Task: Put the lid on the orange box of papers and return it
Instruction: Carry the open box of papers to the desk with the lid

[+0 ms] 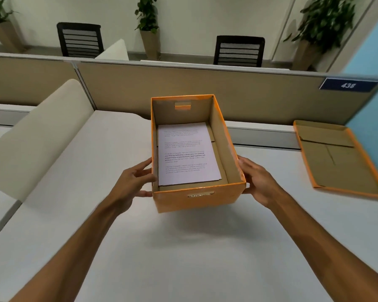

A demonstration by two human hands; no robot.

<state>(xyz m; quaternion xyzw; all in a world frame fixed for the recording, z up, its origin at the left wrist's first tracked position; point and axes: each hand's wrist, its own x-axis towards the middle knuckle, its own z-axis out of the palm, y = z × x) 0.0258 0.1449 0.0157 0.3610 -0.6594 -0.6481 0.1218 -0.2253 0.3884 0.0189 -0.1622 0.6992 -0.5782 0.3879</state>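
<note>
The orange box (196, 199) stands open in the middle of the white desk, brown cardboard inside, with a stack of printed white papers (187, 153) lying flat on its bottom. My left hand (131, 184) presses against the box's left side near the front corner. On the opposite side my right hand (258, 182) grips the right wall. The box's orange lid (340, 158) lies upside down on the desk to the right, apart from the box.
A beige partition (227, 92) with a blue sign reading 438 runs behind the desk (183, 247). A cream curved divider (39, 136) rises at the left. Two black chairs and potted plants stand beyond the partition.
</note>
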